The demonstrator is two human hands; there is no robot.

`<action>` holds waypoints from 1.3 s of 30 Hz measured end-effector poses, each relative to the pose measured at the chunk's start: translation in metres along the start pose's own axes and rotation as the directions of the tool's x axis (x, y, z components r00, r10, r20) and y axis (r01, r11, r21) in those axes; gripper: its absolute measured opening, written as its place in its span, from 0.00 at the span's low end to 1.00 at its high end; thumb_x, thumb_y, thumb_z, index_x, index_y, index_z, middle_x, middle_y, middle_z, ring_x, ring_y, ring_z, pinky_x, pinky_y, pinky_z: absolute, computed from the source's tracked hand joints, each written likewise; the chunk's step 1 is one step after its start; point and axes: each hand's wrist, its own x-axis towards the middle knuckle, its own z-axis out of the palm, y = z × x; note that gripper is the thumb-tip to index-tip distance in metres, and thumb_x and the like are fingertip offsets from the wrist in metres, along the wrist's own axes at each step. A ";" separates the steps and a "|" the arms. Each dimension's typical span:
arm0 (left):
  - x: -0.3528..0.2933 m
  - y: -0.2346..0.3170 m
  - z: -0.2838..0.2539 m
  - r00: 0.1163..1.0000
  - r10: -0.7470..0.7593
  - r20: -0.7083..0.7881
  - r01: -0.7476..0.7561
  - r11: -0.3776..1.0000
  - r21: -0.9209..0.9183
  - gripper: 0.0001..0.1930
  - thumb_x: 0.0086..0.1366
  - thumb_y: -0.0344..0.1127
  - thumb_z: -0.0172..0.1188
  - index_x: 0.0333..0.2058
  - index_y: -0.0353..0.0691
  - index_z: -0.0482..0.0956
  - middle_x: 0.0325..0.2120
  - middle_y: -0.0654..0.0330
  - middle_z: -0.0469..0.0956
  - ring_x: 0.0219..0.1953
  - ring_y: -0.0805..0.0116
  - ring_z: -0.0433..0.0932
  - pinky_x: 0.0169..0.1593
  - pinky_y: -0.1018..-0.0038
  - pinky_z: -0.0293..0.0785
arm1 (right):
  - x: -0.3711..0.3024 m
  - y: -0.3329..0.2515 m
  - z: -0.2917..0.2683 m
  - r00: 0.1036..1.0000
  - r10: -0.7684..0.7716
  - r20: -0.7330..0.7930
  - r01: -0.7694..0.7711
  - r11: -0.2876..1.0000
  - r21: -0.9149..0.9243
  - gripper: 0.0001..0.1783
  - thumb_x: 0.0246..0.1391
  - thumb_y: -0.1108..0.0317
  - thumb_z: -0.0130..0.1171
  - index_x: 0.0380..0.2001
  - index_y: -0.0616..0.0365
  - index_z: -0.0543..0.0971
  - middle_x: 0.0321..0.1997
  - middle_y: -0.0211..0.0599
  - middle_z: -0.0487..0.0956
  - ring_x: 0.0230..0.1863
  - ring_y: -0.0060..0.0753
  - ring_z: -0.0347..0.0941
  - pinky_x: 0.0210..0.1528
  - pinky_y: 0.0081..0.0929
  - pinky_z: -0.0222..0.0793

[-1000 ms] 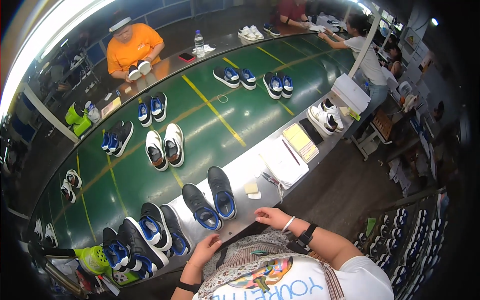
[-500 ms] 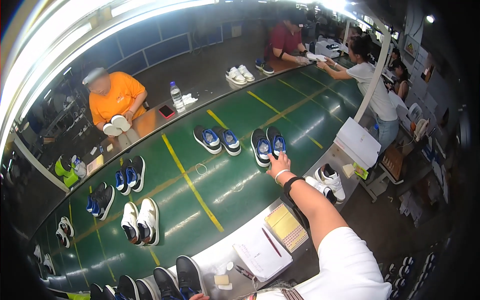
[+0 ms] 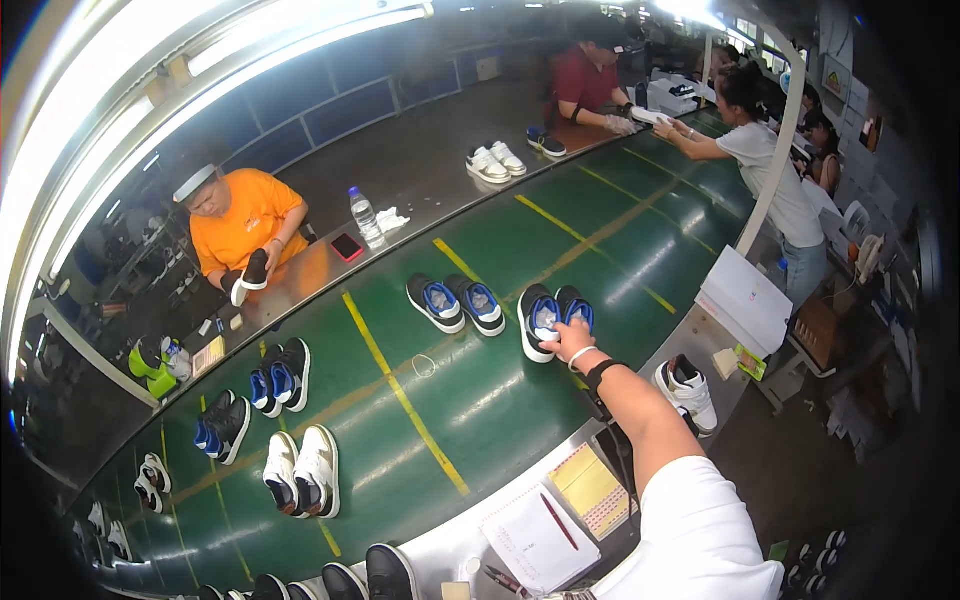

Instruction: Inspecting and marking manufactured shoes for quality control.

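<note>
My right hand (image 3: 570,341) reaches over the green conveyor belt (image 3: 520,400) to a pair of black sneakers with blue linings and white soles. Its fingers are closed at the heel end, over the collar of the right sneaker (image 3: 574,302), with the thumb side against the left sneaker (image 3: 537,318). Clear crumpled stuffing shows inside both shoes. Just left of them stands another black pair with blue linings (image 3: 455,305). My left hand is out of view.
White sneakers (image 3: 303,475) and more dark pairs (image 3: 281,378) stand on the belt. Near my arm lie a notebook (image 3: 535,540), a yellow printed card (image 3: 590,490) and a white sneaker (image 3: 686,396). Across, a person in orange (image 3: 250,220) holds shoes; two people work at the far end.
My right hand has closed in on the heels of the black pair. The person in orange has turned their shoes from soles to dark uppers. The whole view has shifted slightly.
</note>
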 end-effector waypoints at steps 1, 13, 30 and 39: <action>0.002 0.007 0.001 0.999 0.028 0.033 -0.027 0.999 -0.027 0.22 0.62 0.40 0.53 0.52 0.36 0.65 0.42 0.56 0.73 0.42 0.69 0.73 0.45 0.75 0.69 | -0.020 -0.001 0.001 0.988 -0.145 -0.054 0.147 0.987 0.056 0.30 0.38 0.44 0.63 0.42 0.51 0.75 0.42 0.47 0.69 0.47 0.52 0.63 0.49 0.42 0.61; 0.033 0.109 0.041 0.705 0.632 0.323 -0.258 0.653 -0.712 0.37 0.57 0.66 0.43 0.54 0.41 0.62 0.51 0.57 0.67 0.54 0.61 0.64 0.58 0.63 0.59 | -0.370 -0.201 -0.106 0.429 -0.889 -0.157 0.858 0.347 0.380 0.24 0.32 0.56 0.69 0.35 0.50 0.74 0.42 0.47 0.65 0.47 0.50 0.60 0.50 0.39 0.57; -0.002 0.074 -0.109 0.600 0.587 0.544 -0.062 0.711 -0.700 0.53 0.44 0.75 0.45 0.55 0.31 0.56 0.50 0.47 0.65 0.50 0.56 0.69 0.51 0.62 0.69 | -0.451 -0.290 -0.013 0.506 -0.768 0.392 -0.694 -0.092 0.714 0.45 0.51 0.32 0.32 0.58 0.60 0.56 0.58 0.50 0.62 0.55 0.45 0.63 0.55 0.41 0.62; 0.010 0.069 -0.126 0.653 0.574 0.494 0.029 0.633 -0.774 0.46 0.51 0.71 0.41 0.57 0.36 0.55 0.52 0.46 0.62 0.51 0.53 0.68 0.51 0.54 0.68 | -0.449 -0.304 0.005 0.501 -0.766 0.402 -0.696 -0.081 0.714 0.43 0.51 0.33 0.33 0.58 0.59 0.57 0.57 0.51 0.63 0.55 0.45 0.64 0.55 0.40 0.63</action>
